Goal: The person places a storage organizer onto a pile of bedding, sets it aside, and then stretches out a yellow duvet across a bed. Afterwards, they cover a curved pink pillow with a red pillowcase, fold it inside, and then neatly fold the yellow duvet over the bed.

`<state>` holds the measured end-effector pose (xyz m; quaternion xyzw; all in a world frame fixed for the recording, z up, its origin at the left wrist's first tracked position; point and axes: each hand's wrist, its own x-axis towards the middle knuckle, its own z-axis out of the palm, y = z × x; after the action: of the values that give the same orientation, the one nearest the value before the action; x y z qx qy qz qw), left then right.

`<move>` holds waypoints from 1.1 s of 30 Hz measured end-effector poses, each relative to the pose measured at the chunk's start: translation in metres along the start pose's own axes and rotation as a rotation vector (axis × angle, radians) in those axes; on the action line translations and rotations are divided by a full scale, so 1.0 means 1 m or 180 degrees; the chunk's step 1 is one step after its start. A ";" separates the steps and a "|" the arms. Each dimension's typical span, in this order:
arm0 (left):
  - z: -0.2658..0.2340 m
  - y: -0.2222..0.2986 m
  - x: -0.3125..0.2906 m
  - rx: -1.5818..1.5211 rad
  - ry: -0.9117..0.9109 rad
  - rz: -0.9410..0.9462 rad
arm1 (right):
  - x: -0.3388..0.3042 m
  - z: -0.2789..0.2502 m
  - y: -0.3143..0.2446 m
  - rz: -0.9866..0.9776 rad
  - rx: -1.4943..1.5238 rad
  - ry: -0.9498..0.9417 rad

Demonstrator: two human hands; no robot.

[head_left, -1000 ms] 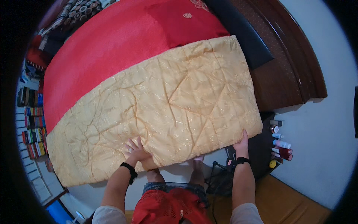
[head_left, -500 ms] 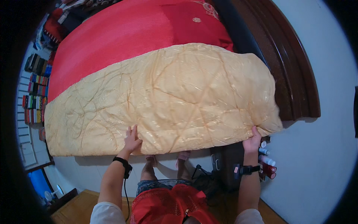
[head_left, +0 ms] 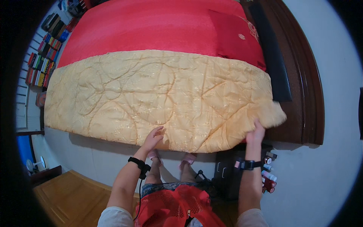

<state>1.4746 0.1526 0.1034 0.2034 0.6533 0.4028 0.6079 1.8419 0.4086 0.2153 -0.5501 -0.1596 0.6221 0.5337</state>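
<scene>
A pale gold quilted comforter [head_left: 124,98] lies folded in a long band along the near side of the bed. With fingers closed, my right hand [head_left: 256,134] grips the comforter's near edge by its right corner. That corner is blurred and flops out to the right, past my fingers. My left hand [head_left: 152,139] is at the near edge, left of the middle. Its fingers are stretched out and apart against the fabric, holding nothing.
Beyond the comforter is a red bedsheet [head_left: 151,26] with a dark red pillow [head_left: 240,45]. A brown wooden headboard [head_left: 304,87] rises at the right. Below it stand a black cabinet [head_left: 230,170] and several bottles [head_left: 269,175]. Stacked books [head_left: 42,62] are at the far left.
The view has shifted, with the pillow farther right. The comforter's far edge sits nearer to me, its right corner lifted and swinging. My left hand has moved right along the near edge.
</scene>
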 end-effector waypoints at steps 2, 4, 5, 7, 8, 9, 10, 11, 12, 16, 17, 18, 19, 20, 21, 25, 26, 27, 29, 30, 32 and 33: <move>-0.019 -0.002 -0.016 -0.0257 0.0118 0.0092 | -0.047 0.086 0.037 -0.0280 -0.0603 -0.0601; -0.038 0.001 -0.026 -0.0493 0.0172 0.0202 | -0.079 0.130 0.095 -0.0514 -0.1313 -0.0894; -0.054 0.004 -0.039 -0.0762 0.0343 -0.0028 | -0.112 0.162 0.114 0.0048 -0.1662 -0.1459; -0.076 0.017 -0.048 -0.1048 0.0424 -0.0203 | -0.120 0.163 0.185 -0.0317 -0.2922 -0.2343; -0.097 0.019 -0.056 -0.1169 0.0563 -0.0232 | -0.139 0.171 0.212 -0.0847 -0.3318 -0.2729; -0.114 0.019 -0.061 -0.1290 0.0669 -0.0271 | -0.157 0.172 0.233 -0.1402 -0.3708 -0.3072; -0.131 0.014 -0.062 -0.1219 0.0575 -0.0249 | -0.167 0.168 0.253 -0.1214 -0.4079 -0.3240; -0.143 0.011 -0.062 -0.1229 0.0593 -0.0255 | -0.173 0.161 0.272 -0.1022 -0.4451 -0.3396; -0.151 0.010 -0.062 -0.1201 0.0663 -0.0324 | -0.178 0.158 0.283 -0.0549 -0.4673 -0.3668; -0.162 0.001 -0.050 -0.1073 0.0586 -0.0324 | -0.205 0.142 0.305 -0.0943 -0.5740 -0.3885; -0.160 -0.004 -0.045 -0.0831 0.0539 -0.0118 | -0.208 0.143 0.305 -0.0928 -0.5749 -0.3876; -0.151 0.019 -0.046 -0.0986 0.0391 -0.0113 | -0.207 0.141 0.304 -0.1065 -0.5686 -0.3811; -0.146 0.015 -0.038 -0.0989 0.0345 -0.0125 | -0.206 0.140 0.302 -0.1200 -0.5622 -0.3743; -0.146 0.006 -0.034 -0.0485 0.0329 0.0345 | -0.211 0.144 0.300 -0.1192 -0.5615 -0.3755; -0.147 -0.005 -0.028 0.0021 0.0308 0.0808 | -0.215 0.149 0.297 -0.1173 -0.5485 -0.3798; -0.132 -0.008 -0.011 0.0945 0.0441 0.0916 | -0.185 0.137 0.285 -0.1188 -0.4706 -0.4044; -0.131 -0.008 -0.008 0.0952 0.0418 0.0908 | -0.173 0.133 0.279 -0.1533 -0.4540 -0.3588; -0.133 -0.007 -0.007 0.0915 0.0458 0.0996 | -0.163 0.135 0.270 -0.1851 -0.4339 -0.3161; -0.139 -0.001 -0.009 0.0897 0.0529 0.1045 | -0.148 0.133 0.243 -0.2333 -0.4971 -0.1721; -0.137 0.013 -0.008 0.0923 0.0485 0.1060 | -0.135 0.120 0.231 -0.2340 -0.5167 -0.1143; -0.134 0.020 -0.002 0.0894 0.0537 0.1232 | -0.102 0.081 0.219 -0.2335 -0.5331 -0.0544; -0.127 0.021 0.006 0.0871 0.0453 0.1268 | -0.078 0.041 0.219 -0.1208 -0.4205 -0.0423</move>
<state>1.3474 0.1338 0.1081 0.3797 0.6899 0.4358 0.4358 1.6865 0.2758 0.0973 -0.6833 -0.6310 0.3227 0.1754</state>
